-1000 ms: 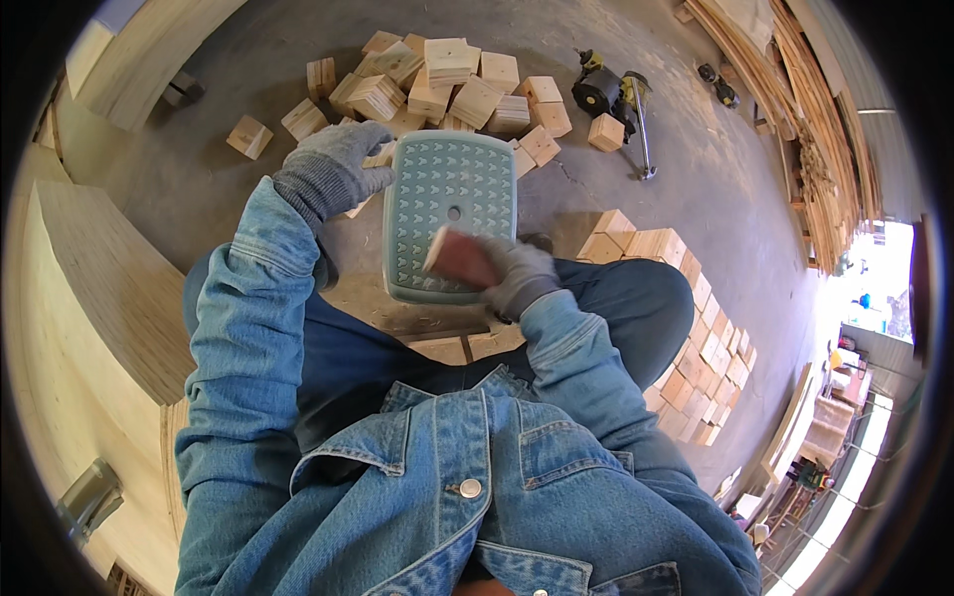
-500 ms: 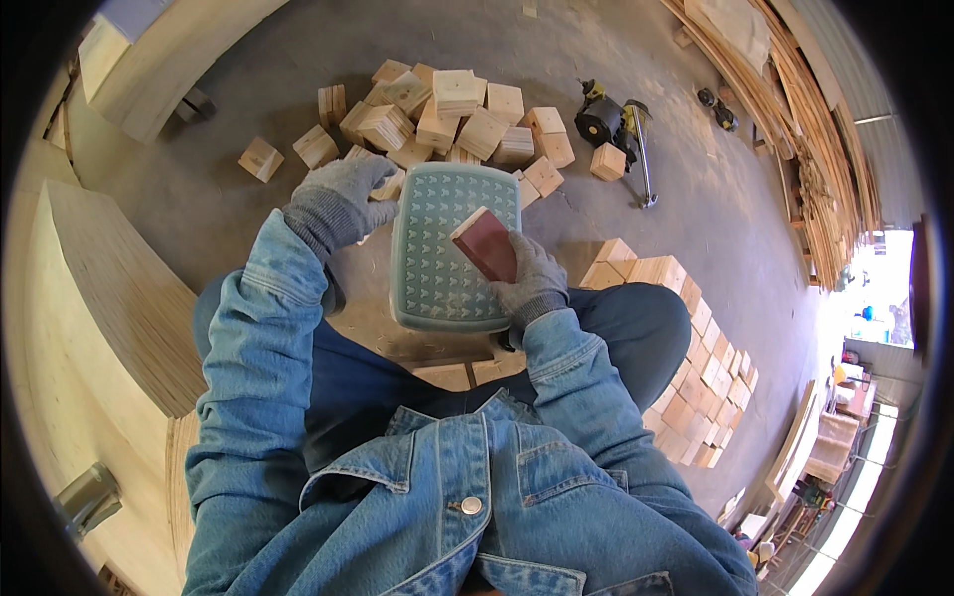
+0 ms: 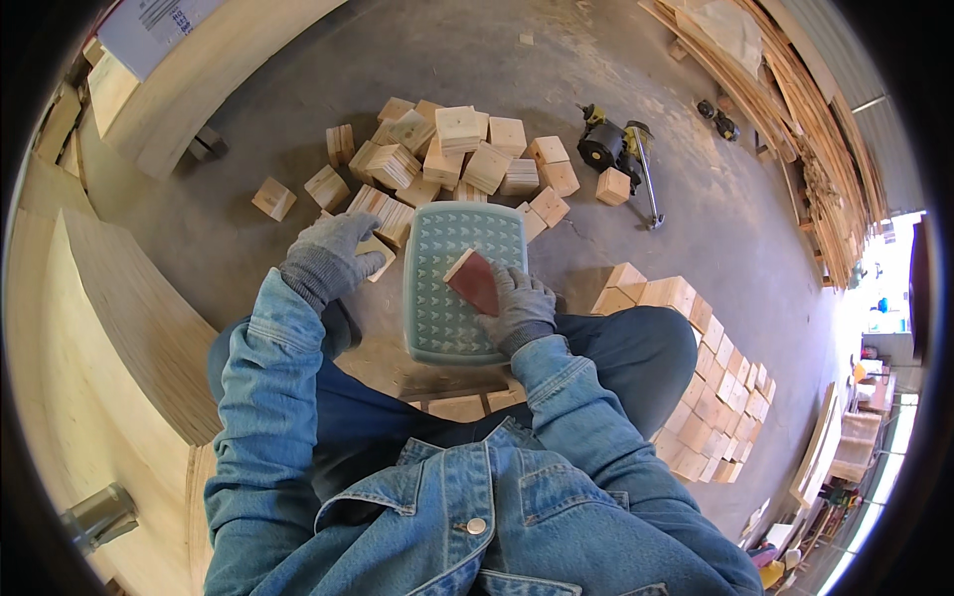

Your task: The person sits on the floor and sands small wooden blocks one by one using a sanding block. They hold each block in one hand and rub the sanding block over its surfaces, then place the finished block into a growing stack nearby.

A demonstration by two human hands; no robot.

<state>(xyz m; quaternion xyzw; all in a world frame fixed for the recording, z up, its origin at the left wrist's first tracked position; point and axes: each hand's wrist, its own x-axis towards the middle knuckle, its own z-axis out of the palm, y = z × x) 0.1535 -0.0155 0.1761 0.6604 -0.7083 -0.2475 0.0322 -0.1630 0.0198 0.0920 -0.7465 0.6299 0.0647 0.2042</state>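
Note:
My right hand (image 3: 520,306), in a grey knitted glove, is closed around a sanding block (image 3: 473,282), a pale block wrapped in dark red abrasive sheet. It is over the top of a blue-green plastic stool (image 3: 437,323) with raised studs, between my knees. Left of the stool, my gloved left hand (image 3: 326,256) is low over the floor with its fingers apart and bent. A pale wooden block (image 3: 377,258) lies beside its thumb and fingertips, partly hidden. Just beyond is a layered plywood block (image 3: 395,221).
A loose heap of wooden blocks (image 3: 458,129) lies beyond the stool. More blocks stand in tight rows (image 3: 711,382) by my right knee. A black and yellow power tool (image 3: 602,139) rests at far right. Large timber beams (image 3: 129,318) flank my left side; long boards (image 3: 785,109) line the right.
The view has tilted, so the scene sits lower. My left hand has come slightly nearer to me, beside a pale block. My right hand and the sanding block have shifted a little left over the stool.

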